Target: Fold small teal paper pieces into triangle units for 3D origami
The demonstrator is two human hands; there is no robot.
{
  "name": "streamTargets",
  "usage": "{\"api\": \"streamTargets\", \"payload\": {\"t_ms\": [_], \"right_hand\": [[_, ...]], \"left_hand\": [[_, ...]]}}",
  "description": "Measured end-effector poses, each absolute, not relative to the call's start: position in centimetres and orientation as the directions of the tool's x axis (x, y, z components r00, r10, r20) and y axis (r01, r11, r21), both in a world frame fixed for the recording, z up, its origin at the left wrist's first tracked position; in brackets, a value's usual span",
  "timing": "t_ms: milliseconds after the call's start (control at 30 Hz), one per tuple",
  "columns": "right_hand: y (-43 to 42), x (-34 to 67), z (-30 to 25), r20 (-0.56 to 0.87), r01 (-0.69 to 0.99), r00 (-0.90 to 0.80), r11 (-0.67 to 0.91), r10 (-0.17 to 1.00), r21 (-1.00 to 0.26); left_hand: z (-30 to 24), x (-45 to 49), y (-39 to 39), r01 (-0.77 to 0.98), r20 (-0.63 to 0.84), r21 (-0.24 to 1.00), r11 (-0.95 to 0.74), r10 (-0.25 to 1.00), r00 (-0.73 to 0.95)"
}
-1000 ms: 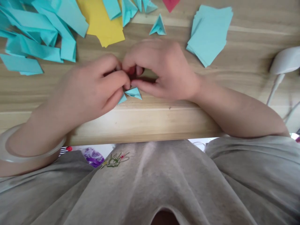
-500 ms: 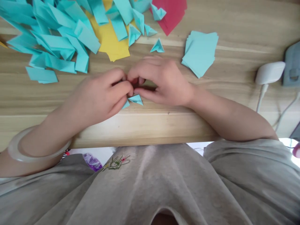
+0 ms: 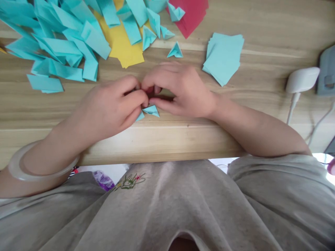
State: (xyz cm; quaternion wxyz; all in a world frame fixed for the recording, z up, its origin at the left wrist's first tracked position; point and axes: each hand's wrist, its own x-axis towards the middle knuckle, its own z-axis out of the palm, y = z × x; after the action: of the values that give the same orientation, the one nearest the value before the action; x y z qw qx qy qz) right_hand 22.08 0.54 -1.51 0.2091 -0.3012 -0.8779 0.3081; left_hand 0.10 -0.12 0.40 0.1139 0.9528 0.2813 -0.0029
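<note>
My left hand has its fingers curled around a folded piece of blue paper, whose pointed ends poke out below the fingertips. Most of that piece is hidden by the fingers. Fingertips of my right hand meet those of the left at the paper's upper side, thumb and forefinger bent inward in a pinch. Just beyond the right hand a small folded blue paper triangle stands on the wooden table.
Many folded blue paper strips heap at the upper left, partly over yellow paper sheets. Red paper lies at the top. A stack of blue sheets is on the right, near a white charger with a cable.
Both hands keep the same grip and place around the folded paper. Only a very slight shift of the camera view shows.
</note>
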Motion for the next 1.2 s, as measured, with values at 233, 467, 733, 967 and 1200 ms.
{"api": "streamTargets", "payload": {"t_ms": [233, 467, 733, 967, 1200], "right_hand": [[0.5, 22.1, -1.6, 0.196, 0.393, -0.731, 0.638, 0.654, -0.662], [0.6, 22.2, -2.0, 0.241, 0.387, -0.723, 0.668, 0.648, -0.635], [0.7, 21.9, -1.0, 0.181, 0.421, -0.748, 0.666, 0.639, -0.615], [0.8, 22.0, -0.9, 0.147, 0.428, -0.754, 0.647, 0.641, -0.631], [0.7, 22.0, -1.2, 0.172, 0.431, -0.737, 0.650, 0.654, -0.626]], "left_hand": [[0.3, 0.1, -0.2, 0.556, -0.076, 0.251, -0.793, 0.556, 0.827], [0.5, 0.3, 0.0, 0.578, -0.125, 0.224, -0.785, 0.565, 0.816], [0.5, 0.0, -0.4, 0.598, -0.112, 0.206, -0.774, 0.588, 0.801], [0.6, 0.0, -0.4, 0.632, -0.145, 0.204, -0.747, 0.616, 0.775], [0.1, 0.0, -0.2, 0.556, -0.039, 0.269, -0.786, 0.568, 0.822]]}}
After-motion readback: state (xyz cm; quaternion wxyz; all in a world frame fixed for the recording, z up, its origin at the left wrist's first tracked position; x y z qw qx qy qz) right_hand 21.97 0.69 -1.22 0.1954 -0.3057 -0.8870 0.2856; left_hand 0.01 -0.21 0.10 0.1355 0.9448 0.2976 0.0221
